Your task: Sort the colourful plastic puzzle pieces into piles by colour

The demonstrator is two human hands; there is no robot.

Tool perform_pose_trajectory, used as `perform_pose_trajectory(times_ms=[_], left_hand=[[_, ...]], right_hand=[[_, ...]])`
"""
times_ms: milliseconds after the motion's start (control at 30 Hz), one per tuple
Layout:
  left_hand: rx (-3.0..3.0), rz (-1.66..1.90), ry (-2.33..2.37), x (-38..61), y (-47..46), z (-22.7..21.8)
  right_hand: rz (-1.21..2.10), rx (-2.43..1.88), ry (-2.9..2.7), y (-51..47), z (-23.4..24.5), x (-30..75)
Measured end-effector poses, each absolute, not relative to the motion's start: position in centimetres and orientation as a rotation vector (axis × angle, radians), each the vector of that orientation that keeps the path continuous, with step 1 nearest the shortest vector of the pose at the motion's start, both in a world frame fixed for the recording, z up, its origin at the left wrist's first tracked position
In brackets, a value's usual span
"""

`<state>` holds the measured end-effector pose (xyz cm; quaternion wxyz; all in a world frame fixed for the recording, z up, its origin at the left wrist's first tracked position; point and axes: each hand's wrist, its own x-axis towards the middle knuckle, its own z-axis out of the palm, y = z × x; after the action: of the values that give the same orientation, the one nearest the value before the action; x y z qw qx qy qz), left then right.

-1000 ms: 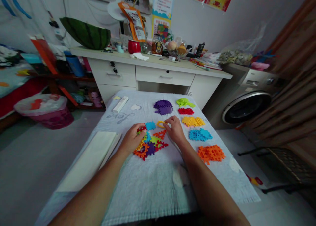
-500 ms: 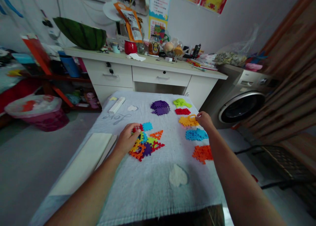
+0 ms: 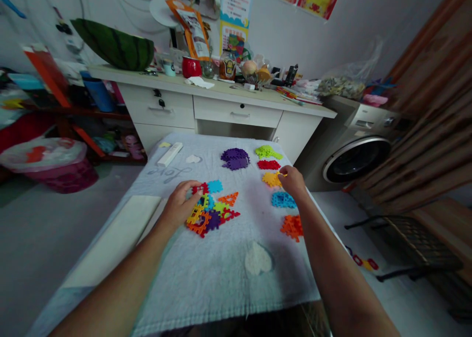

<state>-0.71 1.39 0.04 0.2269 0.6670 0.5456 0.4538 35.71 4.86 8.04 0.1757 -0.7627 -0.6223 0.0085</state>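
While bare cloth [image 3: 250, 226] separates them, the right hand [image 3: 294, 181] arches at yellow pieces [image 3: 270, 180], the left hand [image 3: 177, 205] at multicoloured pieces [image 3: 213, 221]. Finger grips are unclear.

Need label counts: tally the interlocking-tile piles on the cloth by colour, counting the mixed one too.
Purple pile: 1
Lime-green pile: 1
Red pile: 1
Yellow pile: 1
Blue pile: 1
Orange pile: 1
Mixed-colour pile: 1
Total: 7
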Motion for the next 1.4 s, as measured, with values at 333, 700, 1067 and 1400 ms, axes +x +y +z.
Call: perform_pose_trajectory(times_ms=[333, 700, 1067, 1400], left_hand=[[1.893, 1.202, 1.473, -0.9, 1.3, -0.1], [1.922, 1.197, 1.492, -1.1, 1.6, -0.7], [1.919, 1.182, 1.486, -1.2, 1.7, -0.9], [1.903, 1.175, 1.497, -1.3, 1.7, -0.9]], right_hand=[[0.164, -2.046, -2.139, 2.5, 5.7, 29.1], [0.010, -2.350, -2.185, 7.8, 6.6, 37.2], [-0.001, -2.226, -2.382, 7.6, 7.4, 37.6], [-0.033, -1.935, -2.648, 6.9, 6.4, 34.6]])
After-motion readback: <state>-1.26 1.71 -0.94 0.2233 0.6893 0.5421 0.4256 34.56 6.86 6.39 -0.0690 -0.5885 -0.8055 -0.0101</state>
